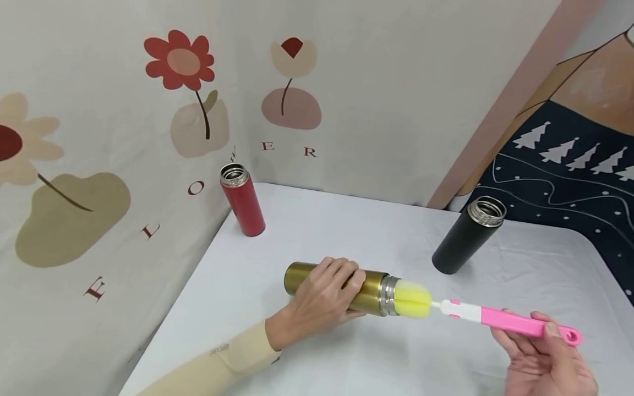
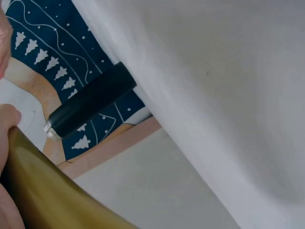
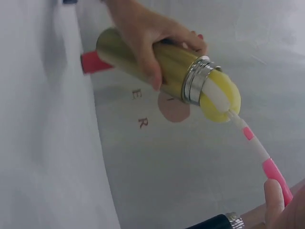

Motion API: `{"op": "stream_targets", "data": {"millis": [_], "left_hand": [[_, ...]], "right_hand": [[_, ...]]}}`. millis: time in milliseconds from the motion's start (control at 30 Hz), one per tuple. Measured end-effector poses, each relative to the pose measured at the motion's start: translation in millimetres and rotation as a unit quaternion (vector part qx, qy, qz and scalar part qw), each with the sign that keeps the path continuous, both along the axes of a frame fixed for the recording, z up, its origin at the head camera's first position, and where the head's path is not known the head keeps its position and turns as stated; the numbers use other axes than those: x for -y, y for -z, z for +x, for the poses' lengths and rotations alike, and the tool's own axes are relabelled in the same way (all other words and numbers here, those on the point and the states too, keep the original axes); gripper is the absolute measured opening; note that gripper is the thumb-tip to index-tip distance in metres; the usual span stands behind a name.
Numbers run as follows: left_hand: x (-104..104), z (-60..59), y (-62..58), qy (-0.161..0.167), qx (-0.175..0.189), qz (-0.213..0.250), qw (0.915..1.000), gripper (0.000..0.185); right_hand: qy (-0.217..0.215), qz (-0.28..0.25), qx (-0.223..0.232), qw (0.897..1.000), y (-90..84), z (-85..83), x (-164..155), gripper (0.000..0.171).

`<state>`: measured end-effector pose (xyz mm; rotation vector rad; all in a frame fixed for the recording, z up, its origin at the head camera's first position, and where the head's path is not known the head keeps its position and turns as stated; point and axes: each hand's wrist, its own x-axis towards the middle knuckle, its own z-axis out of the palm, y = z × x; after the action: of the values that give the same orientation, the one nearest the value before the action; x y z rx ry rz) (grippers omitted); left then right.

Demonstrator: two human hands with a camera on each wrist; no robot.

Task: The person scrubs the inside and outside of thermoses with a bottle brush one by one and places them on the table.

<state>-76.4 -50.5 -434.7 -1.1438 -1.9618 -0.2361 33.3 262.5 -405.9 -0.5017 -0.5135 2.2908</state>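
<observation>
My left hand (image 1: 327, 294) grips a gold thermos bottle (image 1: 371, 300) round its body, tilted on its side with its steel mouth towards the right. In my right hand (image 1: 550, 352) is the pink and white handle of a bottle brush (image 1: 515, 322), held between thumb and fingers. The yellow sponge head (image 1: 413, 300) of the brush sits at the bottle's mouth, partly inside it, with its rear part showing outside. In the right wrist view the sponge (image 3: 233, 98) also shows a white section. Inside the bottle, the front of the sponge is hidden.
A red bottle (image 1: 245, 203) without a lid stands at the back left of the white table (image 1: 346, 220). An uncapped black bottle (image 1: 465, 236) stands at the back right. Flower-printed cloth (image 1: 376, 99) hangs behind, with dark tree-patterned fabric (image 1: 569, 176) beyond the right side.
</observation>
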Motion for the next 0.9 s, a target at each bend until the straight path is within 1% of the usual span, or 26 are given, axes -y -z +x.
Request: {"op": "stream_targets", "data": {"millis": [33,100,167,200,267,333,433,533,567,700,900], "left_hand": [[-1,-0.2,-0.5,-0.003,0.002,0.003,1.0,0.083],[-2,-0.7,-1.1,-0.006,0.008,0.012,0.9999,0.083],[-4,-1.2,-1.2,-0.008,0.022,0.019,0.9996,0.086],[-4,-1.5,-1.0,-0.009,0.027,0.019,0.9994,0.088],[-5,-2.2,-0.7,-0.013,0.025,0.01,0.9996,0.089],[-5,-3.1,-1.3,-0.008,0.028,-0.005,0.9996,0.087],[-5,-4.8,-4.2,0.011,0.028,-0.031,0.9991,0.075],[-5,-5.8,-7.9,0.025,0.022,-0.046,0.9984,0.065],[-6,-6.0,-8.9,0.027,0.014,-0.048,0.9984,0.063],[-9,-7.2,-10.4,0.016,-0.031,-0.039,0.9986,0.054],[-16,-8.2,-10.2,0.011,-0.078,0.001,0.9969,0.039]], "right_hand": [[-0.015,-0.016,0.008,1.0,1.6,0.5,-3,0.022],[-0.063,-0.056,0.006,0.996,5.6,2.5,-10,0.023],[-0.1,-0.07,0.005,0.993,9.1,3.7,-15,0.024],[-0.114,-0.073,0.002,0.991,10.7,4.5,-17,0.025],[-0.118,-0.083,-0.004,0.989,12.2,4.7,-17,0.025],[-0.088,-0.078,0.004,0.993,11.7,3.7,-14,0.023],[-0.016,-0.034,0.007,0.999,10.9,2.4,-5,0.023],[0.025,0.01,-0.009,1.0,10.1,4.7,3,0.025],[0.033,0.019,-0.016,0.999,9.7,5.4,5,0.026],[0.045,0.022,-0.024,0.998,7.4,6.3,15,0.027],[0.066,0.048,-0.025,0.996,3.6,1.6,36,0.03]]}}
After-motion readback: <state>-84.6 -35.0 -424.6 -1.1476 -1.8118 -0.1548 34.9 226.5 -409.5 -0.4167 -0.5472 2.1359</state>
